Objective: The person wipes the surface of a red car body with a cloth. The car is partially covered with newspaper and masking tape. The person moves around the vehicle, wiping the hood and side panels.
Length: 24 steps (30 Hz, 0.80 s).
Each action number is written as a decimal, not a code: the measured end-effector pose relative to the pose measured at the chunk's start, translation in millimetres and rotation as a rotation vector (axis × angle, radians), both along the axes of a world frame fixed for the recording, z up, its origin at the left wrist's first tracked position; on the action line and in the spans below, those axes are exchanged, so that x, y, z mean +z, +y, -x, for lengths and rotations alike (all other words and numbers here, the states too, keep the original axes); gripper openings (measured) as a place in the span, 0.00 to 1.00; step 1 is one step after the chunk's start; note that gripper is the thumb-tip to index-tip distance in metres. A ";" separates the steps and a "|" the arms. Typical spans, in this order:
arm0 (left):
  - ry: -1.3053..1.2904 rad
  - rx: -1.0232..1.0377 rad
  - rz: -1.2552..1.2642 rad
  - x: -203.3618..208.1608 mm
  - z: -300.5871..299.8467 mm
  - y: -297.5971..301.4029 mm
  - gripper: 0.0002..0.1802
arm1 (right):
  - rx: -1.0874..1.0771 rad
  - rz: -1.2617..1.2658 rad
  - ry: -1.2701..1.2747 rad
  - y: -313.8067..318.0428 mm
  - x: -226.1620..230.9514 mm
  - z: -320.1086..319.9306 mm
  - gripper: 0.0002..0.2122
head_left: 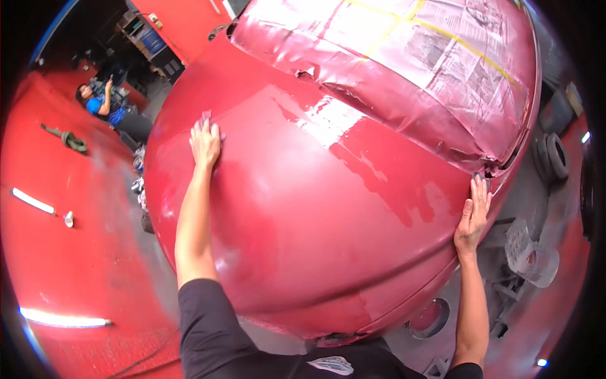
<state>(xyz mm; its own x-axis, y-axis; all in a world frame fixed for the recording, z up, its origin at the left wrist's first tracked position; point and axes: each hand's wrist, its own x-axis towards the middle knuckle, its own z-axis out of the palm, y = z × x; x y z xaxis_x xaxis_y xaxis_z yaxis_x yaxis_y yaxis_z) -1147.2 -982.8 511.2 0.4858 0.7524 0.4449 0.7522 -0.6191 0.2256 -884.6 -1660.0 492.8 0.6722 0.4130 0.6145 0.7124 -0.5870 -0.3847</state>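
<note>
A broad red car hood point(297, 208) fills the middle, partly glossy and wet, partly dull. My left hand point(206, 144) lies palm down on its left side, fingers pressing a small pinkish piece that pokes out past the fingertips; its kind is hard to make out. At the hood's right edge, close to the windshield corner, my right hand point(473, 218) rests with fingers stretched and thumb apart. A small dark grey patch shows at its fingertips; I cannot tell whether it is held. Wrinkled masking paper and film point(435, 63), with yellow tape, covers the windshield.
At the far left a person point(107, 104) in blue raises a phone-like object. Tires point(550, 158) stand at the right, near a translucent plastic container point(536, 259). A round bucket-like thing point(429, 318) sits below the hood. Red walls point(69, 252) with tube lights flank the car.
</note>
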 end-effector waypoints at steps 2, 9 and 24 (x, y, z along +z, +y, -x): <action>-0.009 -0.130 -0.052 6.7 -46.5 37.3 0.32 | -0.002 0.018 0.000 0.6 0.4 2.4 0.23; -0.058 -0.520 -0.065 26.7 -184.8 2.6 0.28 | -0.033 0.063 0.007 -3.6 5.7 4.8 0.23; -0.025 -0.880 -0.119 33.4 -181.9 -318.7 0.29 | 0.111 -0.357 0.106 -2.4 1.2 -3.0 0.21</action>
<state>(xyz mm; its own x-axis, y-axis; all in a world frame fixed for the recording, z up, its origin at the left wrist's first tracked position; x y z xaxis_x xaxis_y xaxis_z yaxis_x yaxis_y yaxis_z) -965.2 -1301.5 544.7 0.8554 0.0586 0.5147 -0.0117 -0.9911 0.1324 -881.6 -1662.4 494.0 0.7029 0.2594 0.6623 0.7094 -0.3239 -0.6260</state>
